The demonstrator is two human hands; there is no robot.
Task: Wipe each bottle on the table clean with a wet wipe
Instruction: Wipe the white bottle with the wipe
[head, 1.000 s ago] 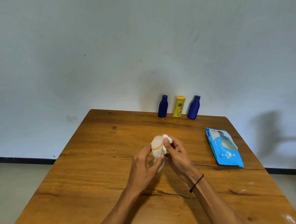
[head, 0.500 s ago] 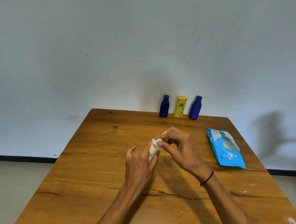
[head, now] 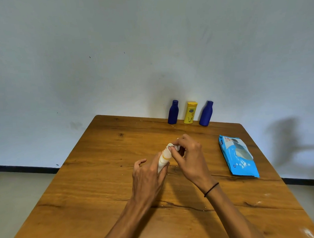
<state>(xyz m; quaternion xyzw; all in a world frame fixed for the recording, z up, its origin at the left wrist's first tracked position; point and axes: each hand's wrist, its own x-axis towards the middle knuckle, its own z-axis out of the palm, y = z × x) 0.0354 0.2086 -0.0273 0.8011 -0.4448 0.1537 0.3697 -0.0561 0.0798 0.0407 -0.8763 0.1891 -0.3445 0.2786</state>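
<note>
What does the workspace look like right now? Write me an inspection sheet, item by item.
Surface: brown wooden table, cracked grain, pale specks.
Job's things: small white plastic bottle held tilted; white wet wipe at its top; two dark blue bottles and a yellow bottle upright at the far edge.
Clutter: light blue wipes pack lying flat.
Grippers: left hand grips the white bottle; right hand pinches the wipe.
Cables: nothing seen.
Surroundings: pale wall, dark skirting, light floor.

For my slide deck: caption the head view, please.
Left hand holds white bottle while right hand wipes its top with wet wipe.
</note>
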